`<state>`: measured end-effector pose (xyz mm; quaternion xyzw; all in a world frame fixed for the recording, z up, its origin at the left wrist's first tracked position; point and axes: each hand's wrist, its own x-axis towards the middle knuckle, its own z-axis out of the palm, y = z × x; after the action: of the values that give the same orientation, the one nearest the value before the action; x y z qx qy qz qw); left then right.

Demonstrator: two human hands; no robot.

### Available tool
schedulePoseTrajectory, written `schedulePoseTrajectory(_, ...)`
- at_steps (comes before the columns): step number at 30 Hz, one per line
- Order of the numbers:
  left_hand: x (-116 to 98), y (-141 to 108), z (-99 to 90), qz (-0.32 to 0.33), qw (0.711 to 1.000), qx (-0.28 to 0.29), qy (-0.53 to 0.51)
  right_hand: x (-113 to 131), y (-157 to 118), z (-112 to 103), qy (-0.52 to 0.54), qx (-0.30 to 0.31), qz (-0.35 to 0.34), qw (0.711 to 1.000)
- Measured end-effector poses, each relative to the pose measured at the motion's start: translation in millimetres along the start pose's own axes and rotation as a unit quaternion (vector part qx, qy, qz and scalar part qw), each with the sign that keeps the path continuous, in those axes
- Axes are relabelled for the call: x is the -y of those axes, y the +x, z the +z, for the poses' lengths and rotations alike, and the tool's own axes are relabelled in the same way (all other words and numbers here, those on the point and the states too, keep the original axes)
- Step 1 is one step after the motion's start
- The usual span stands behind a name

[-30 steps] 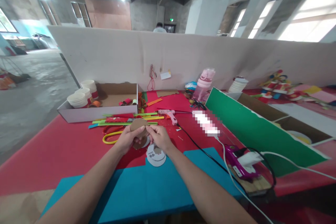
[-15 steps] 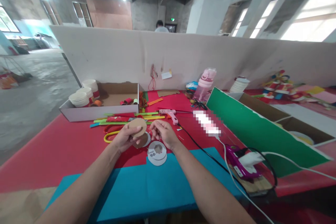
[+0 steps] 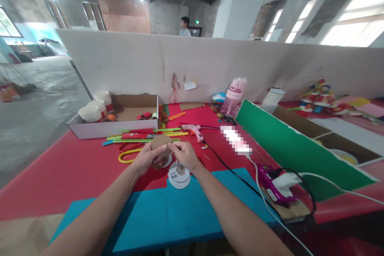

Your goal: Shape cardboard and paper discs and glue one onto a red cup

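Note:
A round brown cardboard disc (image 3: 160,143) is held up over the table between both hands. My left hand (image 3: 147,157) is closed on its left side, thumb across the face. At its right edge, my right hand (image 3: 184,155) pinches the rim between thumb and fingers. Below lie white card discs (image 3: 179,179) with dark print, overlapping one another. Another brown disc (image 3: 161,163) shows partly beneath my hands. To the left of them is the yellow handle (image 3: 127,157) of a pair of scissors. A pink glue gun (image 3: 195,131) rests just beyond my right hand.
Coloured strips (image 3: 144,136) lie behind the hands, by a white box (image 3: 114,129) with paper cups (image 3: 90,114). On the right stand a green-sided box (image 3: 276,148), a pink bottle (image 3: 234,97) and a purple power strip (image 3: 277,192) with cables. A person (image 3: 185,27) is beyond the partition.
My right hand has moved left and up and now grips the disc's edge. The disc has shifted slightly right in my left hand. The person behind the partition has turned and shows more.

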<state>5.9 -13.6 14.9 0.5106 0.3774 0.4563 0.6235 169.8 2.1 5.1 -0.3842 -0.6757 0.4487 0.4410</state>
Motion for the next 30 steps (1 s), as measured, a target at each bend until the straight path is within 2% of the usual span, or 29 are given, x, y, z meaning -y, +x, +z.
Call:
schedulePoseTrajectory(6,0.7,-0.1,1.8,0.004,0.996,0.061,-0.072,0.1,0.7,0.6,0.065,0.041,-0.017,0.997)
schedulePoseTrajectory(13,-5.9,-3.4,-1.1,-0.039,0.978,0.15,-0.136,7.3,-5.5,-5.8,0.158,0.161,-0.019,0.974)
schedulePoseTrajectory(15,-8.0,-3.5,-3.0,-0.052,0.976,0.159,-0.141,9.7,-6.6,-6.0,0.17,0.172,-0.011,0.97)
schedulePoseTrajectory(17,-8.6,-2.6,-4.7,-0.056,0.979,0.137,-0.142,11.2,-5.8,-5.4,0.192,0.15,-0.004,0.97)
schedulePoseTrajectory(21,-6.6,0.4,-6.7,-0.039,0.989,0.027,-0.138,9.9,0.0,-3.9,0.255,0.041,0.018,0.966)
schedulePoseTrajectory(23,-5.3,1.4,-8.0,-0.03,0.992,-0.011,-0.121,7.9,2.4,-3.4,0.255,0.013,0.038,0.966)
schedulePoseTrajectory(26,-3.4,2.0,-10.3,-0.045,0.996,-0.014,-0.076,4.4,3.4,-2.1,0.214,0.026,0.059,0.975)
schedulePoseTrajectory(30,-0.4,2.5,-10.2,-0.059,0.998,-0.009,-0.032,0.2,1.8,0.3,0.098,0.021,0.009,0.995)
